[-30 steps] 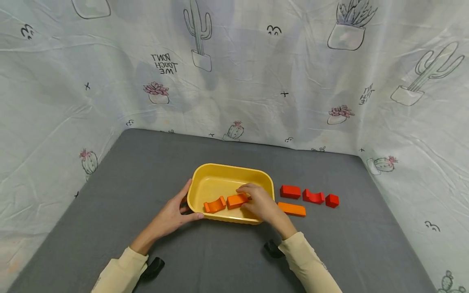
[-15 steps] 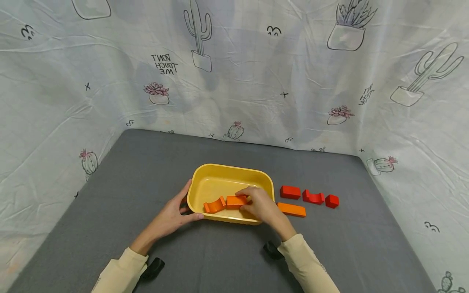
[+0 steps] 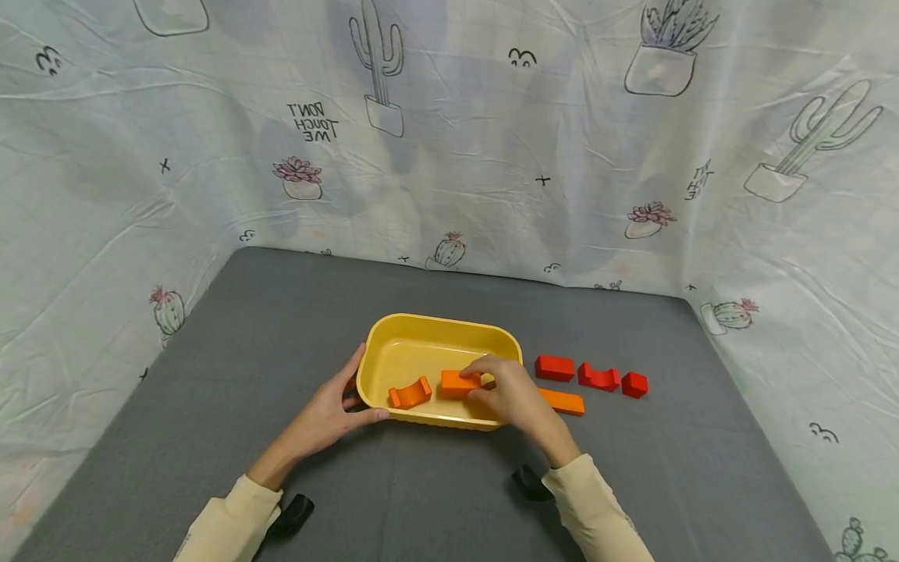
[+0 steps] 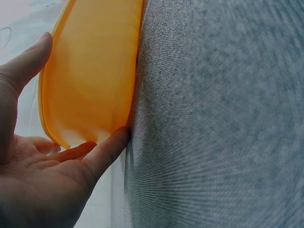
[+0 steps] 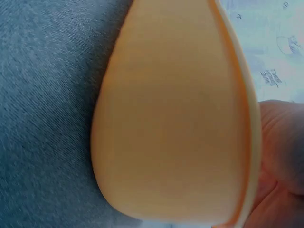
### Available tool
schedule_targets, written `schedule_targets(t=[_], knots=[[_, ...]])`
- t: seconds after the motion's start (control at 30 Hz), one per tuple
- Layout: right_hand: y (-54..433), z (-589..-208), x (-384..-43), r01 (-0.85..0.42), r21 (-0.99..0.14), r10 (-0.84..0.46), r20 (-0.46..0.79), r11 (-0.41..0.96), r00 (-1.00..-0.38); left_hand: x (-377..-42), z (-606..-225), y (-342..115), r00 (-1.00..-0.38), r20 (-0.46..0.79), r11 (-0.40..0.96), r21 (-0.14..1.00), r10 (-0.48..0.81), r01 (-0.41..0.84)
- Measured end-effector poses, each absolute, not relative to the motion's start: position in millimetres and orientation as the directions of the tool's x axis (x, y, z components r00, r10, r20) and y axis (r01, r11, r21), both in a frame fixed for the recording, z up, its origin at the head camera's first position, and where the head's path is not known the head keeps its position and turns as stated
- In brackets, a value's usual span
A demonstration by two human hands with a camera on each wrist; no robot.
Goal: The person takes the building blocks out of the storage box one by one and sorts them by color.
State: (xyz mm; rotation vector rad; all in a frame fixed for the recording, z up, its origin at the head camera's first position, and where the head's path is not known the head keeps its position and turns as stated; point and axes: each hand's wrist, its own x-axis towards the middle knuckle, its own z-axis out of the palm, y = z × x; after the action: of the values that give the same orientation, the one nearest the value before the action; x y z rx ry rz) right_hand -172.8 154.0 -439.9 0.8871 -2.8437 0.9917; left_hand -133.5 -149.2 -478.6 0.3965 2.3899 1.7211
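A yellow plastic tub (image 3: 414,355) stands mid-table. Around its left end my left hand (image 3: 326,414) holds it, thumb by the near rim and fingers along the end wall; the left wrist view shows this hand (image 4: 57,166) against the tub wall (image 4: 90,71). Inside the tub, my right hand (image 3: 506,390) pinches an orange rectangular block (image 3: 459,384) by its right end. To that block's left lies an orange block with a curved hollow (image 3: 410,393). In the right wrist view the tub wall (image 5: 175,114) hides the fingertips and the block.
Right of the tub lies a long orange block (image 3: 564,402), partly behind my right hand. Farther right are a red rectangular block (image 3: 555,368), a red hollowed block (image 3: 599,378) and a red cube (image 3: 635,384). A printed white curtain (image 3: 449,156) surrounds the grey table (image 3: 316,297).
Pinched by my right hand, the orange rectangular block has shifted slightly right, leaving a gap beside the hollowed orange block. My left hand has stayed at the tub's left end.
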Motion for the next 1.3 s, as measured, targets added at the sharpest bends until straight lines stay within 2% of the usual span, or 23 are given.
schedule_targets(t=[0.9,1.3], knots=[[190.0,-422.4,-163.1,-0.484,-0.635,-0.435,0.248,0.602,-0.866,-133.4,-477.3,-149.9,-0.948,0.026,0.284,0.951,0.317,0.121],[215.6,-408.1,-157.9,-0.475,-0.588,-0.393,0.273,0.655,-0.878,-134.2,-476.0,-147.6,-0.948,0.026,0.302,0.945,0.316,0.126]])
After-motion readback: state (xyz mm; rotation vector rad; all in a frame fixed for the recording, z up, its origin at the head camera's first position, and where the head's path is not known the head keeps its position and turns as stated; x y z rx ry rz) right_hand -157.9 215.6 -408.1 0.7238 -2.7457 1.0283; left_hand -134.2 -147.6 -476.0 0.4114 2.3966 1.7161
